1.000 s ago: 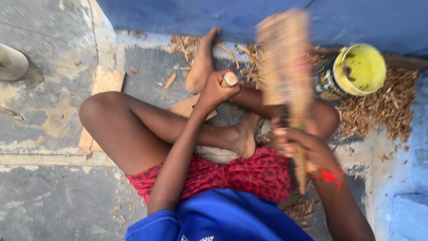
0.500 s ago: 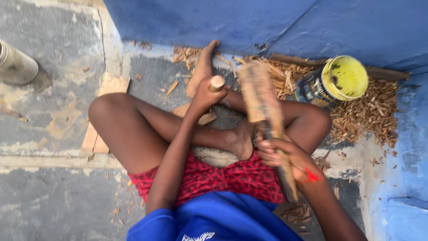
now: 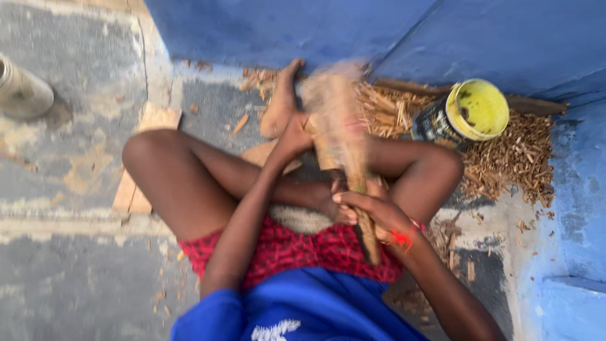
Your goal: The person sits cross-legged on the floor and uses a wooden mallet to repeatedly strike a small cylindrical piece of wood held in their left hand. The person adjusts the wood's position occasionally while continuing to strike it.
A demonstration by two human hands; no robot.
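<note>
Since half a second back our wooden mallet (image 3: 338,126) has swung down, blurred, onto the small wooden peg (image 3: 310,126) pinched in our left hand (image 3: 295,136), while our right hand (image 3: 372,215) wraps its stiff, hefty-looking handle low, best gripped there.

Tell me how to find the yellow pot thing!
Start at the blue wall at the top and follow its foot to the right, to the heap of wood chips. The can lies tipped among them, just beyond the person's knee. It alone is round, with a dark side and a bright yellow inside.
</note>
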